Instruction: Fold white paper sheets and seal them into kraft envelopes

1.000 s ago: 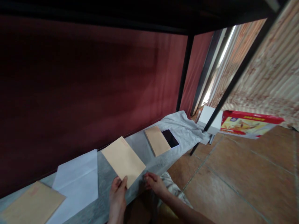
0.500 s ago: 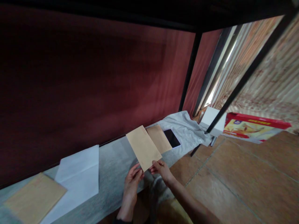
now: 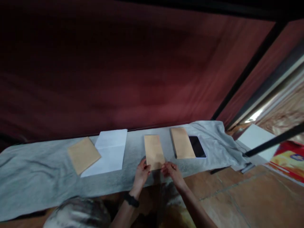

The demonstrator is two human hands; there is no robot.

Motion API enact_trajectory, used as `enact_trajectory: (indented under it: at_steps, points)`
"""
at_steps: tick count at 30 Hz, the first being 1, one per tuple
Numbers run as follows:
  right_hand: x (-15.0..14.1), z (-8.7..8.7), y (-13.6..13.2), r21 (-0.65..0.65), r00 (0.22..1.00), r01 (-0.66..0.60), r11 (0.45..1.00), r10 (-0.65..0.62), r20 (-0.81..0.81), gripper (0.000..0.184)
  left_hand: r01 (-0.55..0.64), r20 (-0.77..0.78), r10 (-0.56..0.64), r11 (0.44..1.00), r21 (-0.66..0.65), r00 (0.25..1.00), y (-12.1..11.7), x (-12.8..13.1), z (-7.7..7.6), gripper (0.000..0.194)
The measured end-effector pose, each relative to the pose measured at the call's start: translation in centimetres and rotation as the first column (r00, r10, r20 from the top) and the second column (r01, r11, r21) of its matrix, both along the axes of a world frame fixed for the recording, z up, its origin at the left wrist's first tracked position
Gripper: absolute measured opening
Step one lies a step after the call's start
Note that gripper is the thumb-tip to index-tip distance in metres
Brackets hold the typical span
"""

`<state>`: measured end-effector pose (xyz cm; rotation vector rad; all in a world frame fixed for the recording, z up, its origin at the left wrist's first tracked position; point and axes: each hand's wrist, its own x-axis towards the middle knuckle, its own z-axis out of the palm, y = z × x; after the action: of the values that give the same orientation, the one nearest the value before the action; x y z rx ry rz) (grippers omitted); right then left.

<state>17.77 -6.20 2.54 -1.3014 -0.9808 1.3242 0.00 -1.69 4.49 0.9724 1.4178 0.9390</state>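
Note:
A brown paper envelope (image 3: 154, 150) is held low over the grey cloth. My left hand (image 3: 142, 172) pinches its lower left corner between thumb and fingers. At the opposite lower corner, my right hand (image 3: 170, 170) has its fingers closed on the edge. To the right lies a stack of similar brown envelopes (image 3: 182, 143), with a dark-screened phone (image 3: 197, 147) against its right side. On the left, another brown envelope (image 3: 84, 155) overlaps the white paper sheets (image 3: 111, 152).
The grey cloth (image 3: 133, 180) covers a long, narrow bench along a dark red wall (image 3: 118, 79). A black metal post (image 3: 249, 71) rises at the right. A white box (image 3: 256, 141) and a red and yellow carton (image 3: 289, 161) stand beyond the bench's right end.
The held envelope has come away from the stack, leftward, and my left hand now grips its corner. My view has turned left, showing more of the bench.

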Motion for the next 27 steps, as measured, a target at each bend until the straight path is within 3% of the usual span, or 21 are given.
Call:
enact_trajectory:
  at_steps: [2,4,6,8,10,12,14,16,20,22,25,27]
  points:
    - [-0.1,0.3,1.6,0.171,0.96,-0.058,0.984,0.008,0.278,0.05,0.012,-0.04,-0.013,1.0,-0.019,0.999,0.1,-0.5,-0.5,0.054]
    - [-0.6,0.5,3.7,0.312,0.828,-0.219,0.924,0.007,0.56,0.045,0.025,-0.104,-0.027,0.999,-0.027,0.994,0.0,-0.6,-0.7,0.054]
    - [-1.3,0.4,5.9,0.325,0.66,-0.39,0.862,0.016,0.751,0.046,0.063,-0.175,-0.068,0.997,-0.032,0.982,-0.1,-0.5,-0.8,0.051]
    - [-2.0,-0.2,7.9,0.295,0.619,-0.43,0.853,0.041,0.784,0.046,0.064,-0.2,-0.071,0.997,-0.043,0.977,-0.3,-0.4,-0.8,0.048]
    - [-2.5,-0.9,9.4,0.275,0.56,-0.392,0.878,-0.009,0.828,0.047,0.072,-0.295,-0.069,0.997,-0.001,0.953,-0.9,-0.2,-0.6,0.049]
    - [-2.6,-1.4,10.3,0.279,0.546,-0.317,0.906,-0.067,0.835,0.049,0.168,-0.522,-0.101,0.982,0.083,0.847,-1.5,0.0,-0.2,0.053]
    - [-2.4,-1.5,10.5,0.298,0.573,-0.241,0.924,-0.113,0.812,0.05,0.32,-0.71,-0.152,0.941,0.107,0.687,-2.0,0.2,0.7,0.058]
    - [-1.7,-1.4,9.7,0.316,0.632,-0.169,0.934,-0.143,0.762,0.051,0.434,-0.793,-0.186,0.894,0.108,0.58,-2.1,0.1,1.9,0.056]
    - [0.5,-1.1,4.2,0.317,0.763,0.102,0.943,-0.279,0.584,0.049,0.52,-0.871,-0.119,0.837,0.17,0.476,-1.9,-0.2,4.8,0.045]
    - [1.4,-1.3,0.8,0.178,0.855,0.227,0.957,-0.284,0.434,0.046,0.553,-0.901,-0.058,0.806,0.212,0.43,-1.7,-0.1,6.2,0.041]
    - [1.7,-1.7,-2.5,-0.137,0.991,0.125,0.983,-0.118,0.062,0.044,0.648,-0.94,0.03,0.717,0.258,0.341,-1.7,0.7,8.3,0.039]
    - [1.3,-1.2,-2.9,-0.215,0.984,0.014,0.977,-0.052,-0.171,0.043,0.718,-0.953,0.079,0.64,0.274,0.293,-2.0,1.5,9.6,0.041]
